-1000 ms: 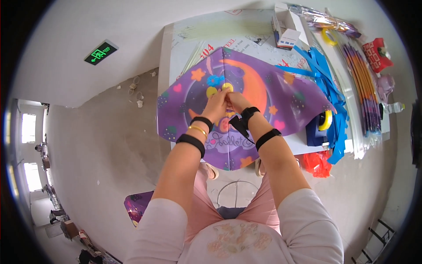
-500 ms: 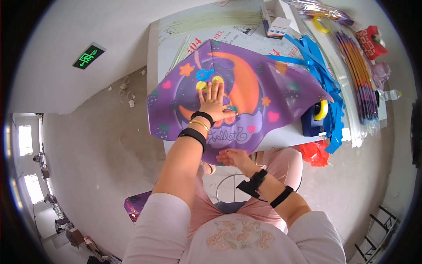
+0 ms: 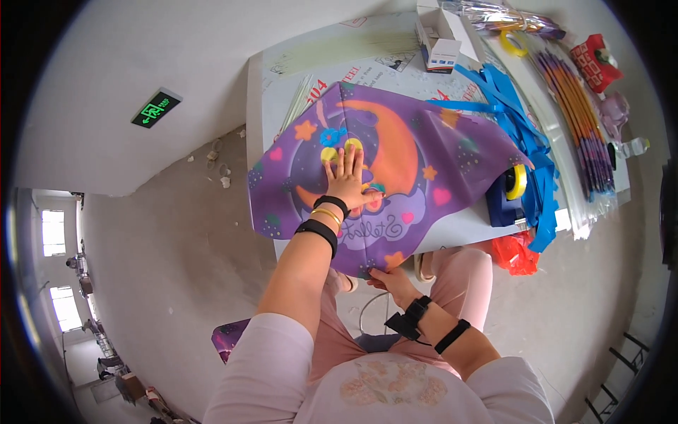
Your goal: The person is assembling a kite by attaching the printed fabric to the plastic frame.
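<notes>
A thin, glossy purple printed sheet [image 3: 395, 166] with an orange moon, stars and hearts lies spread over the table, its near tip hanging past the front edge. My left hand [image 3: 346, 184] rests flat on its middle with the fingers spread. At the near tip, my right hand [image 3: 387, 280] pinches the sheet's edge between thumb and fingers. A creased line runs down the sheet from its far corner toward that tip.
Blue ribbon strips [image 3: 519, 120] and a tape dispenser [image 3: 505, 201] with yellow tape sit at the right. Beyond are an opened white box [image 3: 439, 46], bundled purple-orange strips [image 3: 575, 116] and thin pale rods [image 3: 296, 102]. A red plastic bag [image 3: 515, 253] hangs below the edge.
My right hand has moved from hovering by the sheet's near edge to gripping its tip, which now shows an orange star. My left hand stays pressed on the sheet. The view has shifted slightly.
</notes>
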{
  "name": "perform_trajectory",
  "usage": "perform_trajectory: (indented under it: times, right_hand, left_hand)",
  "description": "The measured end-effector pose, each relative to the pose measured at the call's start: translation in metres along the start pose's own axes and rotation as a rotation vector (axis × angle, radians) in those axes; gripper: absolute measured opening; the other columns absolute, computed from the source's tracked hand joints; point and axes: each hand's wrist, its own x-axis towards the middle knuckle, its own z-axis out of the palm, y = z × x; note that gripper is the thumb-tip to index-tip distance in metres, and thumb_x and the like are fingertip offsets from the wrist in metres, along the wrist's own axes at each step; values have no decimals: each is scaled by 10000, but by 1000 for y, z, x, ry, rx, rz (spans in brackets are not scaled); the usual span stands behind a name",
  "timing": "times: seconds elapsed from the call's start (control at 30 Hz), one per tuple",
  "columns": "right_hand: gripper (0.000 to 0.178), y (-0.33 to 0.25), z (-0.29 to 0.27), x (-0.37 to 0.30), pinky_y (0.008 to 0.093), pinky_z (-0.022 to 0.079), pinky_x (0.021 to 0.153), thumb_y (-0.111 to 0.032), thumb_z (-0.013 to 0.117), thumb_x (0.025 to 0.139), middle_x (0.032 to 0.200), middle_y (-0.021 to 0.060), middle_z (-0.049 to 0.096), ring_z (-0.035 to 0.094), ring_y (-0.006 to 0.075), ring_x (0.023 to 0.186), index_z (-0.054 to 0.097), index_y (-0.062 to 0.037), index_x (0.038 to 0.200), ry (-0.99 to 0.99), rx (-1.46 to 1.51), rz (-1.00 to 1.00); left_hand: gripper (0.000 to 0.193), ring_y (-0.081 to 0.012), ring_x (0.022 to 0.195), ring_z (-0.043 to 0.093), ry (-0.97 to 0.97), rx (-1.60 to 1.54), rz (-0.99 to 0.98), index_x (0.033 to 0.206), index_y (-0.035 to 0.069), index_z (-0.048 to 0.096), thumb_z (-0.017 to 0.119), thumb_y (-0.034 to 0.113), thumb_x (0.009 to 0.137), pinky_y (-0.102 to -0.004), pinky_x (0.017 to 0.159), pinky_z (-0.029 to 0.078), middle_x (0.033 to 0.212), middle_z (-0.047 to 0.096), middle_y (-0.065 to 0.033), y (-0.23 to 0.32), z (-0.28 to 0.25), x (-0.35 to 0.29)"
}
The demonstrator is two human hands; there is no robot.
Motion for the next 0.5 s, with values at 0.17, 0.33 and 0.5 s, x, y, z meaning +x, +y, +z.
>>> perform_trajectory:
  times: [0.17, 0.33, 0.5]
  right_hand:
    - [222, -2, -3, -9, 267, 515, 684, -180, 655, 925, 867, 92, 703, 679, 149, 774, 671, 30, 995, 0, -69, -202]
    - [244, -3, 0, -16, 267, 511, 700, -181, 656, 928, 874, 106, 709, 676, 163, 775, 673, 47, 1012, 24, -97, -233]
    - [266, 0, 7, -17, 261, 522, 691, -199, 639, 942, 872, 123, 711, 682, 165, 755, 667, 58, 1005, 41, -82, -224]
  left_hand:
    - [1259, -371, 1483, -93, 41, -13, -16, 1544, 70, -46, 633, 736, 719, -651, 1122, -31, 1615, -101, -147, 3, -8, -2]
    - [1260, -356, 1490, -38, 86, -5, -16, 1548, 65, 35, 641, 754, 684, -693, 1101, -20, 1622, -39, -137, 2, -4, -5]
    - [1132, -353, 1491, -32, 160, -42, 16, 1549, 74, 39, 589, 699, 783, -676, 1114, -19, 1621, -27, -147, -6, -2, -7]
